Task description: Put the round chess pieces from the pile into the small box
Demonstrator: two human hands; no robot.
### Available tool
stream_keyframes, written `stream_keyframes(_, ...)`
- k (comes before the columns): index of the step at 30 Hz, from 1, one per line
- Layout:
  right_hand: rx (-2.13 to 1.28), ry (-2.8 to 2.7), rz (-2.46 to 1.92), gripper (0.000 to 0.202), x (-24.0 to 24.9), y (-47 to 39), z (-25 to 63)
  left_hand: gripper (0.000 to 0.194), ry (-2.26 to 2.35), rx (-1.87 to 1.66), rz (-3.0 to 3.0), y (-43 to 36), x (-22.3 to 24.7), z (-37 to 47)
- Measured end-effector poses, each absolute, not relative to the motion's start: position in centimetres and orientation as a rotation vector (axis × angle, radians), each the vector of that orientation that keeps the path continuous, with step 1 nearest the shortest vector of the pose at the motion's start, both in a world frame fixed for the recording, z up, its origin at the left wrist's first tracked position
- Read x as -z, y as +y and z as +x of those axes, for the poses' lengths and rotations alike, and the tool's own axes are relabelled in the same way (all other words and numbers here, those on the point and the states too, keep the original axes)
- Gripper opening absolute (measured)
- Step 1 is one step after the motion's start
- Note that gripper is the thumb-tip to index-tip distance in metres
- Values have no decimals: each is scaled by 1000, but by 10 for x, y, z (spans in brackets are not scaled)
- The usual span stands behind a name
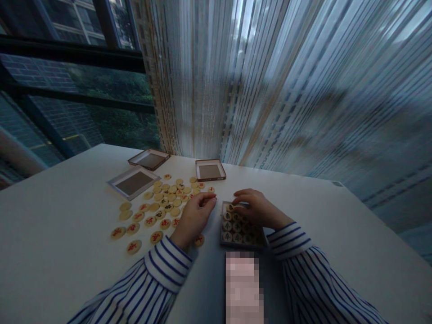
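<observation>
Round wooden pieces with red or black characters, some blank side up, lie scattered on the white table, such as a red-marked piece [134, 246]. My left hand [195, 216] is over the right edge of these pieces, thumb and fingertips pressed together; whatever is between them is too small to make out. To its right, a box [222, 238] holds rows of black-marked pieces [227, 226]. My right hand [258, 209] reaches over the back of the box, fingers curved and apart, with its fingertips at a piece in the back row [230, 208]. That hand hides part of the box.
Two shallow brown-edged box parts [149, 159] [210, 170] stand at the table's back edge. A pale frame-like lid [132, 182] lies left of the pieces. A pixelated rectangle [243, 288] is in front of the box. Behind the table are a curtain [209, 90] and a window.
</observation>
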State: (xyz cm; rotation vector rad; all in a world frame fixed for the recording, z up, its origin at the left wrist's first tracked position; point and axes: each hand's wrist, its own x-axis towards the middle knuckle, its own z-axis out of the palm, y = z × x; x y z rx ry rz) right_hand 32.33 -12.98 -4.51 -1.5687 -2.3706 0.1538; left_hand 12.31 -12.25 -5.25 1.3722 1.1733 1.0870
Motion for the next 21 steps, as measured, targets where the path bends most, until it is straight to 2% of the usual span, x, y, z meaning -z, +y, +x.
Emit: stream_keyframes(21,-71,-2383,-1713,16,50,-129,317,24,1167,-1090,1375,-121,54,123)
